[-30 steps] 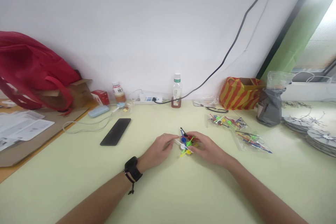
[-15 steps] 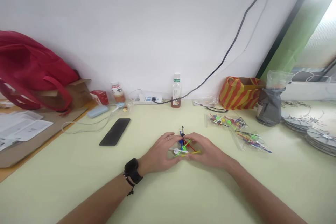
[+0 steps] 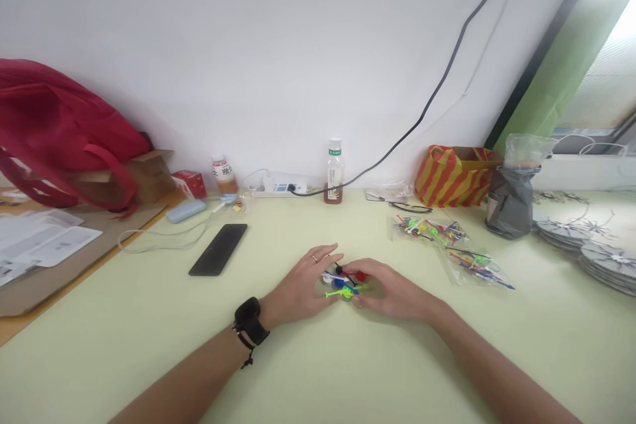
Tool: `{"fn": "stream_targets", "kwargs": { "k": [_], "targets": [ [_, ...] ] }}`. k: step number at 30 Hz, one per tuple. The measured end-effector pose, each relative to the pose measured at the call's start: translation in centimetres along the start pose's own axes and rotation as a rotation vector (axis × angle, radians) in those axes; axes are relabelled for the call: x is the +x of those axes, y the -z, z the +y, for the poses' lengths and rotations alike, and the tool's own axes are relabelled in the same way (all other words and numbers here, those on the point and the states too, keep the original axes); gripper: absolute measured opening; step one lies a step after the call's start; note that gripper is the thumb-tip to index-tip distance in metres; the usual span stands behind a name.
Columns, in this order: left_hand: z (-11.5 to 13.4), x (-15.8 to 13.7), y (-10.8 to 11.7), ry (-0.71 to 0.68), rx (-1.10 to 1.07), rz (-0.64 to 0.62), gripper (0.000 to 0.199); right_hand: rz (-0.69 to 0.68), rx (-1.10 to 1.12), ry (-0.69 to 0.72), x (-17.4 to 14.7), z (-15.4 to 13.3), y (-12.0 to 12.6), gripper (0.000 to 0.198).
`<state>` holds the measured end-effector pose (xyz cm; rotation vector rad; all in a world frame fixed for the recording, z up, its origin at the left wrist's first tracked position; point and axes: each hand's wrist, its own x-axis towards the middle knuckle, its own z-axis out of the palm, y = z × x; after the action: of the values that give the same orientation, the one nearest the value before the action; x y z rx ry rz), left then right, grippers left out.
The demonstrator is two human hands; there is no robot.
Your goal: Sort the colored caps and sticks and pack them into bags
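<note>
A small heap of coloured plastic arrow spinners (image 3: 342, 283) lies on the pale green table. White, blue, green, black and red ones show, with arrow tips pointing different ways. My left hand (image 3: 302, 285) curves around the heap from the left, fingers stretched out and apart from the thumb. From the right, my right hand (image 3: 390, 288) arches round the same heap, its thumb and index finger apart at the red and green pieces. Both hands border the spinners without a visible grip on any. The palms hide some of the edges.
Clear bags of more spinners (image 3: 477, 265) lie to the right, with stacked grey discs (image 3: 609, 265) beyond. A black phone (image 3: 218, 250) rests on the left. Behind stand a bottle (image 3: 334, 172), a power strip (image 3: 281, 187) with cable, and a striped bag (image 3: 452, 175).
The spinners between my hands have shifted and turned; the black arrow that pointed away beyond my fingertips is now down within the heap. My left fingers have spread more.
</note>
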<state>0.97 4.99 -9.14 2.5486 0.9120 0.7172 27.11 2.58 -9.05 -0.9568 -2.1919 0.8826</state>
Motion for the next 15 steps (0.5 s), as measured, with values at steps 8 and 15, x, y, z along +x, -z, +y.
{"fn": "stream_targets", "kwargs": {
  "k": [8, 15],
  "targets": [
    [0.8, 0.2, 0.7, 0.012, 0.004, -0.061, 0.071, 0.116, -0.199, -0.043, 0.3, 0.3, 0.2, 0.040],
    [0.2, 0.3, 0.2, 0.067, -0.156, 0.009, 0.037, 0.111, -0.146, 0.003, 0.7, 1.1, -0.8, 0.031]
  ]
}}
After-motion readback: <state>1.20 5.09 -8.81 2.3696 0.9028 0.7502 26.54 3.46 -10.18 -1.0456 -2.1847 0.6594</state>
